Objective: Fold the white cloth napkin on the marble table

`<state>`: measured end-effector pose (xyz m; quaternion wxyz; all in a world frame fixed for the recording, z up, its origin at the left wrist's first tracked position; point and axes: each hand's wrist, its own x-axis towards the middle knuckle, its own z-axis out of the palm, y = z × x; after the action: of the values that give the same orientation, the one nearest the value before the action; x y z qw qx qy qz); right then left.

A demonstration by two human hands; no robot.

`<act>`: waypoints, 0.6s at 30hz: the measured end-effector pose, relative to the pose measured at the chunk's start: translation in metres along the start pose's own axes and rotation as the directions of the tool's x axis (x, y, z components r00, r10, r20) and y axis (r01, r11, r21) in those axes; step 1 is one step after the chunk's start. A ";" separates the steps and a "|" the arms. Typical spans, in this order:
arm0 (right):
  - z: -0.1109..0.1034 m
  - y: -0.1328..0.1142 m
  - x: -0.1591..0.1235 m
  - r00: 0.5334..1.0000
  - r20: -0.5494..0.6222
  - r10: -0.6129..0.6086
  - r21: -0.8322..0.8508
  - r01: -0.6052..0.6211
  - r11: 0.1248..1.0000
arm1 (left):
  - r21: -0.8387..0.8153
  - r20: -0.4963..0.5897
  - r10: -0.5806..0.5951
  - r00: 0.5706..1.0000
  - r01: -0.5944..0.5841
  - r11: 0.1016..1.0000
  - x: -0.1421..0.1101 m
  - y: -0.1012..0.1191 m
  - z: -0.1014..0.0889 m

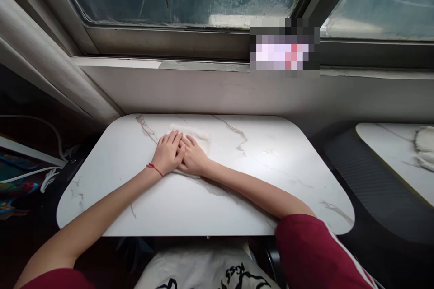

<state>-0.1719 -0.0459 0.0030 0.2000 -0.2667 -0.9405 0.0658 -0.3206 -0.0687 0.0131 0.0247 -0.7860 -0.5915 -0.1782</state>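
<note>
A white cloth (203,136) lies folded or bunched on a white, marble-patterned table (298,180), left of its middle. My right hand (194,157) presses down on the cloth, fingers pointing away from me and partly covered. Across its fingers rests my left hand (167,151), with a red string bracelet (155,169) at the wrist. The left fingers are stretched out and lie close together over the right hand and the cloth's left side. Much of the cloth is hidden under both hands.
A wall and window sill (203,67) run behind the table, with a curtain (37,54) at the left. White cables (50,176) hang at the left. A second marble-patterned top (389,140) bears a whitish bundle (424,146) at the right.
</note>
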 end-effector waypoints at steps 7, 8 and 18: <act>-0.012 -0.048 -0.069 1.000 -0.016 0.012 -0.067 -0.013 0.998 | 0.010 0.068 0.287 0.955 -0.288 0.957 -0.033 0.033 -0.024; -0.013 -0.055 -0.075 1.000 -0.011 0.006 -0.089 -0.007 0.996 | -0.008 0.075 0.315 0.946 -0.315 0.949 -0.033 0.035 -0.026; -0.023 -0.091 -0.104 0.999 0.039 -0.019 -0.147 0.025 0.989 | -0.197 0.037 0.392 0.919 -0.377 0.905 -0.034 0.041 -0.028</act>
<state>-0.1249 -0.1771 0.0098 0.1628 -0.2691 -0.9493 -0.0012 -0.2977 -0.1194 0.0360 -0.0368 -0.8922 -0.4061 -0.1943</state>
